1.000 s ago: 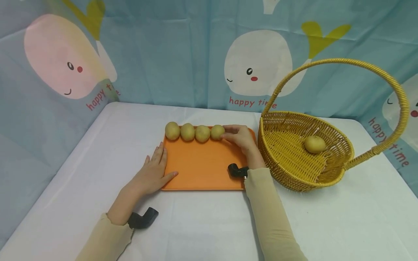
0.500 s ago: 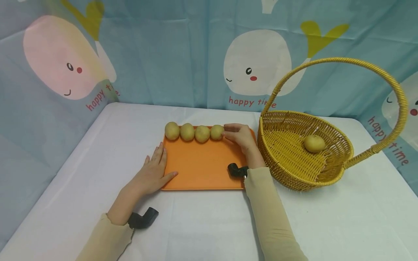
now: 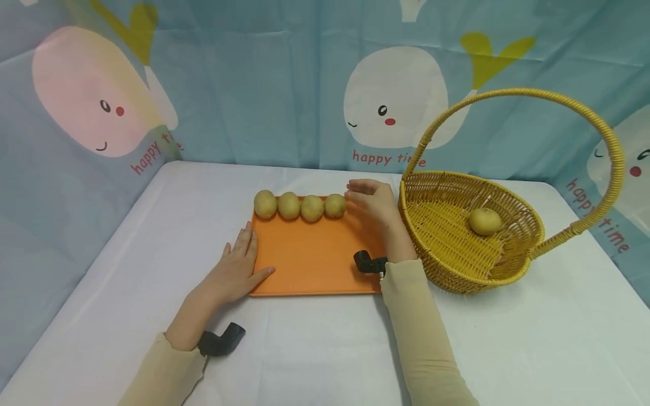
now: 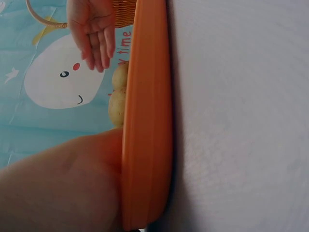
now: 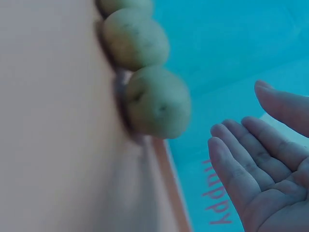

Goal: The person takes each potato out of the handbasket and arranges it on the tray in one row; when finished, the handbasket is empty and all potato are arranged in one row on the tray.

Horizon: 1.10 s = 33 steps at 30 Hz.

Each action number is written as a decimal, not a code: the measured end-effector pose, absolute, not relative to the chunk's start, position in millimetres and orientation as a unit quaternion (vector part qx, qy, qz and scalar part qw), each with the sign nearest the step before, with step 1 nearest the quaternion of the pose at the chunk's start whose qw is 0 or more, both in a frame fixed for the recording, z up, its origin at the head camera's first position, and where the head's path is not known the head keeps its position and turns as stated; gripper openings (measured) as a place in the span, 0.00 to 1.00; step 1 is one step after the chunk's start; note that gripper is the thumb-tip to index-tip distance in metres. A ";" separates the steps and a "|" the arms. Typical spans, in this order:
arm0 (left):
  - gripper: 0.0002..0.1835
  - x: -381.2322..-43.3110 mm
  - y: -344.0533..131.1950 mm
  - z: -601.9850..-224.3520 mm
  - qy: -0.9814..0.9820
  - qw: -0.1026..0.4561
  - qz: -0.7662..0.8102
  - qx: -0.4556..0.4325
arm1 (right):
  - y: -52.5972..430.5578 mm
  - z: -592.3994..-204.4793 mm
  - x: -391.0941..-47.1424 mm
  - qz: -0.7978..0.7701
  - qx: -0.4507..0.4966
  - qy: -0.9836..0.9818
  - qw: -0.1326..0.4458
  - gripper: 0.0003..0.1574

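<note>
Several potatoes stand in a row along the back edge of an orange tray (image 3: 315, 259). The rightmost potato (image 3: 334, 206) is nearest to my right hand (image 3: 374, 202), which is lifted just beside it, apart from it. In the right wrist view the right hand (image 5: 265, 169) has its fingers extended and holds nothing; the end potato (image 5: 159, 102) sits to its left. My left hand (image 3: 236, 268) rests flat at the tray's left edge, fingers along the rim and thumb over it. Its fingertips are out of sight in the left wrist view.
A yellow wicker basket (image 3: 413, 225) with a tall arched handle stands right of the tray, close to my right forearm. One potato (image 3: 484, 221) lies inside it. A white cloth (image 3: 304, 349) covers the table, and a printed blue curtain (image 3: 254, 84) hangs behind.
My right hand has let go of the rightmost potato and risen a little away to the right. The left hand stays on the tray edge. The head view has shifted slightly.
</note>
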<state>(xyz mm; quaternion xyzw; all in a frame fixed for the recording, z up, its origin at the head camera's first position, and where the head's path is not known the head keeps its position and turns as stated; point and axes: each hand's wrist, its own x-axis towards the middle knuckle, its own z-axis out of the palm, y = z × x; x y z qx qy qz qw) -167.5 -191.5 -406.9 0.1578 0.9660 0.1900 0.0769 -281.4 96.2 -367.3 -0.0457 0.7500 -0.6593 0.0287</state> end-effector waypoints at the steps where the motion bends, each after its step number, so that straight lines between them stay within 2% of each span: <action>1: 0.45 -167.6 -191.7 -407.2 0.966 0.077 0.190 0.157 | 96.8 -363.6 -279.6 -0.660 -0.051 0.749 0.024 0.24; 13: 0.45 -167.7 -191.0 -410.3 0.965 0.070 0.194 0.161 | 126.7 -302.3 -262.6 -0.673 -0.092 0.733 -0.019 0.24; 19: 0.45 -165.2 -193.5 -409.5 0.966 0.068 0.191 0.161 | 159.3 -273.3 -262.7 -0.645 -0.080 0.759 -0.036 0.24; 24: 0.45 -165.4 -192.9 -409.5 0.965 0.066 0.194 0.164 | 198.4 -265.9 -261.8 -0.626 -0.087 0.773 -0.045 0.22; 29: 0.45 -165.6 -191.7 -409.0 0.965 0.067 0.191 0.166 | 247.1 -268.9 -259.2 -0.583 -0.066 0.810 -0.014 0.25; 33: 0.45 -165.0 -193.2 -408.1 0.965 0.069 0.193 0.164 | 282.1 -272.5 -260.2 -0.565 -0.037 0.824 0.022 0.22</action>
